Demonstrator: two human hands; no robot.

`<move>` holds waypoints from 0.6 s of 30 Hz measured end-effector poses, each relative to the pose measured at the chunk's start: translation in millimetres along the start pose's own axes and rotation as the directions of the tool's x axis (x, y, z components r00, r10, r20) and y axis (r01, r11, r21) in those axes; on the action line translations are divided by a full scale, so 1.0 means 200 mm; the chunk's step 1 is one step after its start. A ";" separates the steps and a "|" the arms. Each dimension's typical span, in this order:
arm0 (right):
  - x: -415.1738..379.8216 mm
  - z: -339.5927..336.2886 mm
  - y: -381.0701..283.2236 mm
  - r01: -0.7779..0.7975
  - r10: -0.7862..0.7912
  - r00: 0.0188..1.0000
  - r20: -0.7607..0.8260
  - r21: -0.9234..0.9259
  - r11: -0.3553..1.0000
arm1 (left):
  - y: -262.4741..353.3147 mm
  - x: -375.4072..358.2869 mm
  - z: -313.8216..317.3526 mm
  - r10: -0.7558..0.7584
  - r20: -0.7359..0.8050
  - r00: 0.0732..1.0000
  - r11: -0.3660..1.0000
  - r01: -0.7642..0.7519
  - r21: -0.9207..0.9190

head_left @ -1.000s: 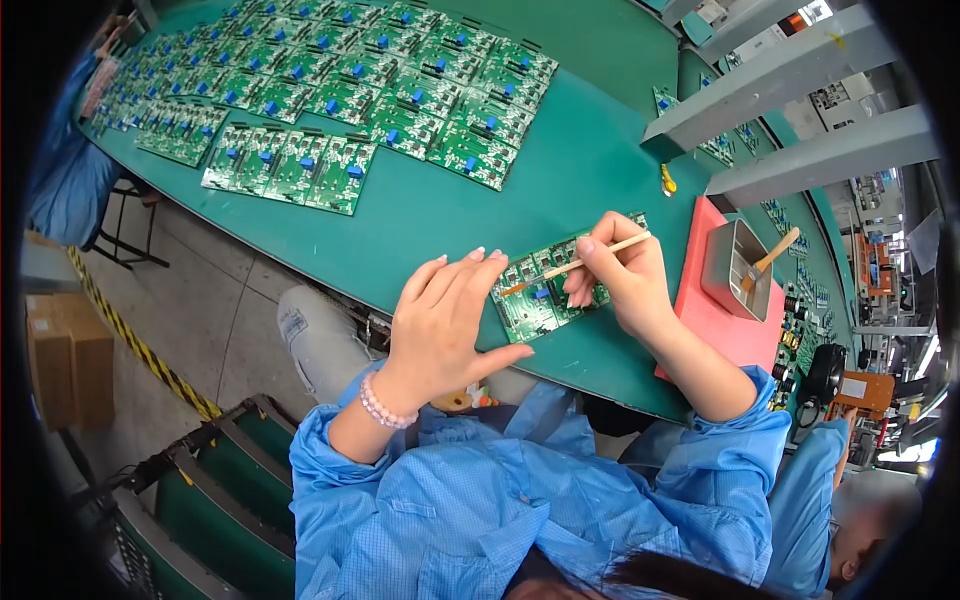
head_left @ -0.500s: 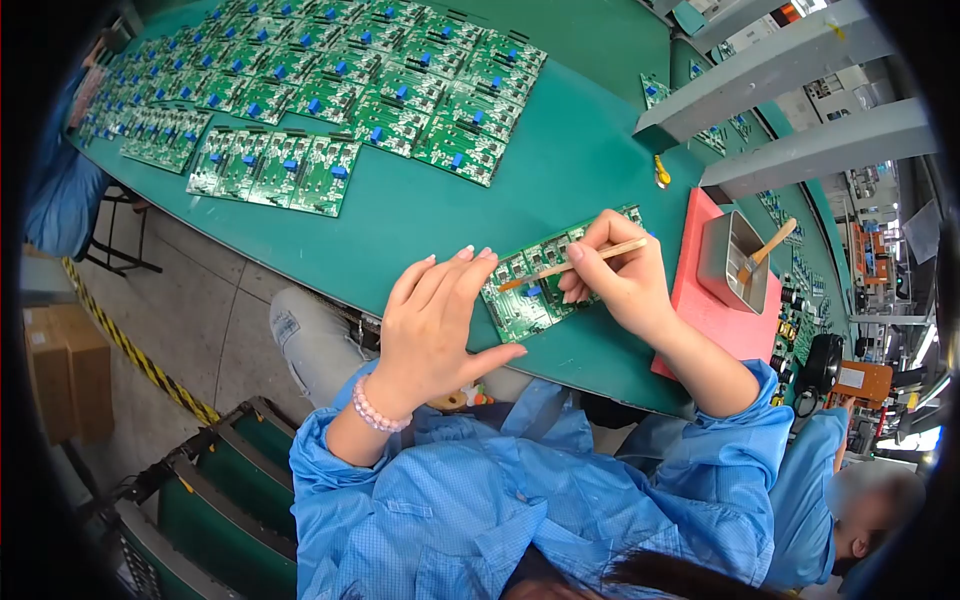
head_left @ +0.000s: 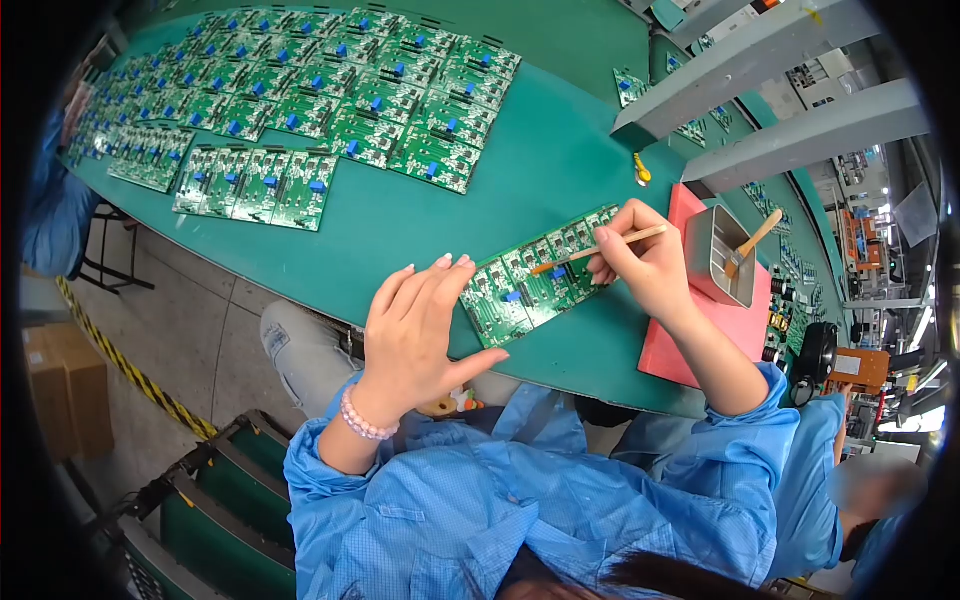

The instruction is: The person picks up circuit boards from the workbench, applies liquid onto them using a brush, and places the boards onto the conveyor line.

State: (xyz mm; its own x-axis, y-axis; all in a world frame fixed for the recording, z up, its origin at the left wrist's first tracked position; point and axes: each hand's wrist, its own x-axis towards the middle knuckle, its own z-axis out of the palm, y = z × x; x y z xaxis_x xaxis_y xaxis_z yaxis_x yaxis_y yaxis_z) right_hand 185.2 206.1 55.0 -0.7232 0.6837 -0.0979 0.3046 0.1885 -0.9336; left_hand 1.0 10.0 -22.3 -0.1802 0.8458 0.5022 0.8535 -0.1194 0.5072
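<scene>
My right hand pinches the wooden handle of a thin brush, its bristle tip low over a green circuit board panel. The panel lies at a slant on the green table, with small black parts and blue blocks on it. My left hand rests at the panel's left end, fingers stretched and thumb spread along the near side. A beaded bracelet circles that wrist. Right of my right hand, a metal tin holds a wider wooden-handled brush and stands on a pink foam pad.
Rows of circuit boards cover the table's far left, with a separate panel before them. Grey metal beams rise at the right. A small yellow item lies near their base. Another person in blue sits at the lower right.
The brush tip has moved right along the panel, from its left section toward the middle. My right hand has shifted right with it. My left hand stays at the panel's left end.
</scene>
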 end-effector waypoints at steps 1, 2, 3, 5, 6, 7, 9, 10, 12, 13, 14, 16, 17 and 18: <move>0.00 -0.01 0.00 0.025 -0.026 1.000 -0.008 -0.025 0.999 | 0.00 0.00 0.00 0.000 -0.003 1.000 1.000 0.000 -0.003; 0.00 -0.02 0.00 0.027 -0.027 1.000 -0.010 -0.026 0.999 | 0.00 0.00 0.00 0.000 -0.007 1.000 1.000 0.000 -0.006; 0.01 -0.03 0.00 0.026 -0.026 1.000 -0.016 -0.035 0.999 | 0.00 0.00 0.00 0.003 -0.008 1.000 1.000 -0.003 -0.007; 0.01 -0.04 -0.01 0.025 -0.026 0.999 -0.025 -0.045 0.999 | 0.00 0.00 0.00 0.001 -0.011 1.000 1.000 -0.002 -0.013; 0.01 -0.05 -0.02 0.017 -0.019 0.999 -0.030 -0.072 0.997 | 0.00 0.00 0.00 0.004 -0.011 1.000 1.000 -0.004 -0.014; 0.01 -0.06 -0.02 0.009 -0.012 0.999 -0.034 -0.098 0.995 | 0.00 0.00 0.00 0.000 -0.006 1.000 1.000 0.000 -0.010; 0.02 -0.07 -0.03 0.005 -0.008 0.999 -0.032 -0.114 0.993 | 0.00 0.00 0.00 0.000 -0.002 1.000 1.000 0.000 -0.006; 0.03 -0.08 -0.03 0.001 -0.004 1.000 -0.027 -0.130 0.992 | 0.00 0.00 0.00 -0.003 -0.001 1.000 1.000 0.003 -0.003; 0.04 -0.09 -0.04 0.004 -0.009 0.999 -0.032 -0.155 0.988 | 0.01 0.00 0.00 -0.002 0.000 1.000 1.000 0.002 -0.001; 0.04 -0.09 -0.04 0.007 -0.013 0.999 -0.033 -0.178 0.984 | 0.01 0.00 -0.01 -0.006 0.004 1.000 1.000 0.006 0.001; 0.05 -0.10 -0.04 0.007 -0.014 0.999 -0.035 -0.179 0.984 | 0.01 0.01 -0.01 -0.011 0.008 1.000 1.000 0.011 0.002; 0.05 -0.12 -0.04 -0.004 -0.004 0.999 -0.036 -0.214 0.977 | 0.01 0.01 -0.02 -0.004 0.011 1.000 1.000 0.004 0.010; 0.05 -0.12 -0.04 -0.004 -0.004 0.999 -0.037 -0.214 0.977 | 0.01 0.01 -0.02 0.000 0.016 1.000 1.000 -0.001 0.019; 0.05 -0.13 -0.04 -0.011 -0.001 0.999 -0.052 -0.222 0.975 | 0.01 0.01 -0.02 0.001 0.016 1.000 1.000 -0.001 0.018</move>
State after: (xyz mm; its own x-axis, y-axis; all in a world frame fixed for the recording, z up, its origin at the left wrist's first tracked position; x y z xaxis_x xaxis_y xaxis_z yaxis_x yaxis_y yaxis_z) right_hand 191.7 230.0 70.5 -0.6902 0.7193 -0.0788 0.4423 0.3332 -0.8327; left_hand 0.5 9.6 -17.9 -0.1714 0.8540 0.4912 0.8622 -0.1112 0.4941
